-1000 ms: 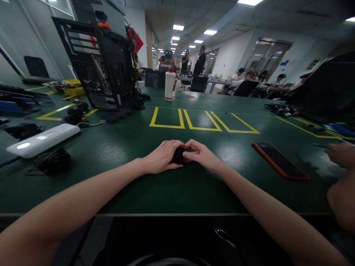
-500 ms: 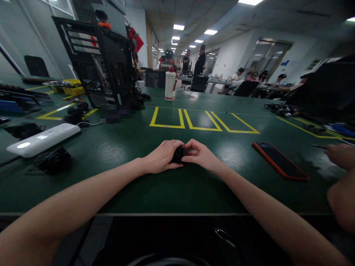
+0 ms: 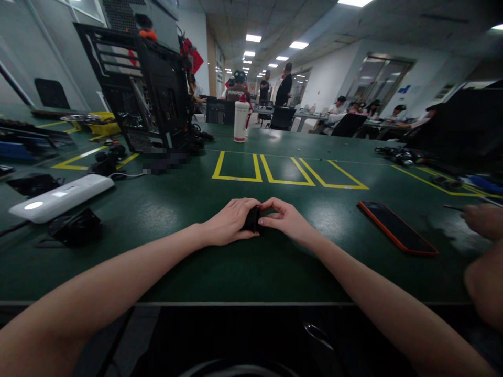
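Note:
A small black block-like object (image 3: pixel 250 220) is at the middle of the green table (image 3: pixel 243 272); its kind is hard to make out because fingers cover much of it. My left hand (image 3: pixel 232 220) wraps round it from the left, thumb below and fingers over the top. From the right, my right hand (image 3: pixel 283 220) meets its right side with curled fingers, thumb and index finger at the edge. What the right fingertips pinch there, if anything beyond the black object, is too small to tell.
To the left lie a white power strip (image 3: pixel 63 198) and a black device (image 3: pixel 74 228); behind them stands an open computer case (image 3: pixel 145 89). A white bottle (image 3: pixel 241 121) is beyond yellow tape outlines. At right are an orange-edged phone (image 3: pixel 396 226) and another person's hand (image 3: pixel 483 220).
My right thumb has shifted slightly up against the black object's right side. The left hand stays where it was, still around the object.

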`<state>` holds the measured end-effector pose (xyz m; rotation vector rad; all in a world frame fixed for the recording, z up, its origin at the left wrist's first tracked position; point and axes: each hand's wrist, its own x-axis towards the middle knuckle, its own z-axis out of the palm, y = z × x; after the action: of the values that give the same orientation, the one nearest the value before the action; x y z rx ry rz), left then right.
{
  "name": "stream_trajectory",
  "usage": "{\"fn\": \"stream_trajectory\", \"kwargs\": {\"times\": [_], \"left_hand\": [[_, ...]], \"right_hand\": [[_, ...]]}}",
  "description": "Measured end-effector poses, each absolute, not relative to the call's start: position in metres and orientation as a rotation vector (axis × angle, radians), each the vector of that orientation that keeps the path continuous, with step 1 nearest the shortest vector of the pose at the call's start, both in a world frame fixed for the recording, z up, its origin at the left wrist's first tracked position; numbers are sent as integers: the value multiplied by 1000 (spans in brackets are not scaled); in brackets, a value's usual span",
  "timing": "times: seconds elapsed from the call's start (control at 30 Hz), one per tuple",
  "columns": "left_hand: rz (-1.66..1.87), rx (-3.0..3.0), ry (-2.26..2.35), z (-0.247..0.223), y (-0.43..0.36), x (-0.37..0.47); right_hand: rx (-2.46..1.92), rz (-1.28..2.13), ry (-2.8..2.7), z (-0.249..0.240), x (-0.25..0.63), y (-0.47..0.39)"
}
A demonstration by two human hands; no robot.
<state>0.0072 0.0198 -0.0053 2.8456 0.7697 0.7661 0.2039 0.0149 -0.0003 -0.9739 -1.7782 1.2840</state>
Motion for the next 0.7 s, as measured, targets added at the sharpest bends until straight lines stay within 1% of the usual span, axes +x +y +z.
{"fn": "stream_trajectory", "kwargs": {"times": [0.27, 0.7], "left_hand": [[773, 2858, 771, -6, 20, 7], [759, 2858, 769, -5, 19, 7]], "right_hand": [[-878, 1384, -1721, -4, 202, 14], [-909, 1333, -1743, 3, 204, 13]]}}
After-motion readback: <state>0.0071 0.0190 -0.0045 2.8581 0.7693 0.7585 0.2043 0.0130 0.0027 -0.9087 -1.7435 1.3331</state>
